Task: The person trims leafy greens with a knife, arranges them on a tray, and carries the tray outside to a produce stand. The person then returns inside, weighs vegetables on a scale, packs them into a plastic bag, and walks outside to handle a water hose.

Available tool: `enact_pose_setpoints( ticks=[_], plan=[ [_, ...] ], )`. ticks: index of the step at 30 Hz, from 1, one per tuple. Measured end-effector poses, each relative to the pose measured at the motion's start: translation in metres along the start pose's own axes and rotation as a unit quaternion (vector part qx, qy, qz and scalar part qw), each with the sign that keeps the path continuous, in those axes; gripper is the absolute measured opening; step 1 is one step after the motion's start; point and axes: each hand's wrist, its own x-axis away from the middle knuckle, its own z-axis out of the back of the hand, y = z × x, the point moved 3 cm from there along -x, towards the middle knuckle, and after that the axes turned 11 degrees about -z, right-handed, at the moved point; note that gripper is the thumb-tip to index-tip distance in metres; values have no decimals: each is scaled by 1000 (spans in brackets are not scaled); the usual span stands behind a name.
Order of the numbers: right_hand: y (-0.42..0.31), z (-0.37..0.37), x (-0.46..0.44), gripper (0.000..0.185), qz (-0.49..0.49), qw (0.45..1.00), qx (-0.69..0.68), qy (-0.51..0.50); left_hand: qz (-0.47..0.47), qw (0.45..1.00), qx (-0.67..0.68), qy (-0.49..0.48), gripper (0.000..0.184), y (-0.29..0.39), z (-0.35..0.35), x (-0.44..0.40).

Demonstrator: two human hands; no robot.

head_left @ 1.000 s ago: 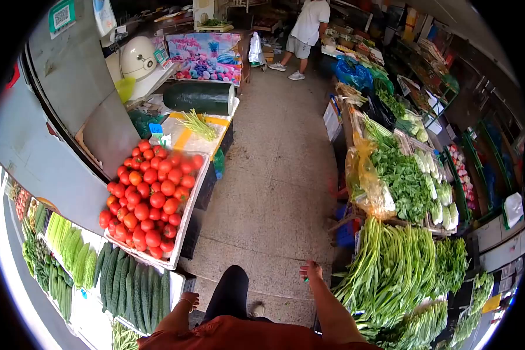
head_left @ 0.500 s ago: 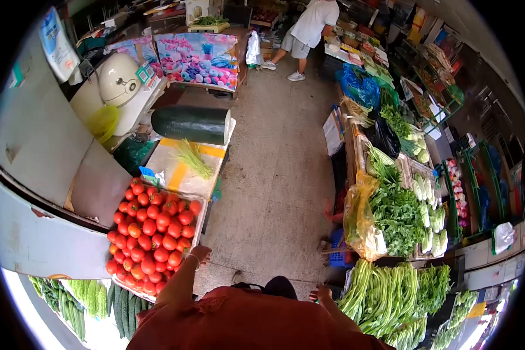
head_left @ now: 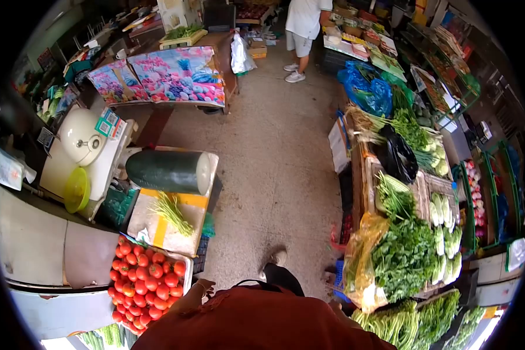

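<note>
My left hand (head_left: 205, 287) hangs low beside the right edge of the tomato tray, fingers loosely apart, with nothing seen in it. Red tomatoes (head_left: 149, 286) are heaped in that white tray. Only a little of my right hand (head_left: 336, 305) shows beside my red top, near the blue crate; its fingers are too hidden to read. Beyond the tomatoes, a bunch of thin green stalks (head_left: 172, 214) lies on a taped foam box (head_left: 140, 217). A large dark green gourd (head_left: 168, 170) rests behind it, its pale cut end facing right.
A concrete aisle (head_left: 274, 175) runs ahead between stalls. On the right are leafy greens (head_left: 403, 256), a yellow plastic bag (head_left: 364, 259), a black bag (head_left: 398, 154) and a blue bag (head_left: 364, 87). A person in a white shirt (head_left: 304, 20) stands far ahead. A white scale-like machine (head_left: 81, 137) is left.
The view has moved forward along the aisle, and the tomatoes and gourd now sit lower and further left. My left hand has dropped lower; my right hand has become mostly hidden.
</note>
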Motion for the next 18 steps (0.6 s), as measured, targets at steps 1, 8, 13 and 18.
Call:
enact_pose_setpoints(
  ticks=[1,8,13,18],
  plan=[
    [-28,-12,-15,34,-9,1000,6,-6,-8,1000,19,4,33,24,5,5],
    [-326,-198,183,33,189,971,117,-88,-187,976,108,14,22,273,9,-25],
    [-454,-311,280,31,402,863,285,-107,-261,950,171,-9,24,409,-19,-41],
    [-506,-317,304,24,260,915,309,-12,-99,986,103,-88,13,481,35,-116]
  ],
)
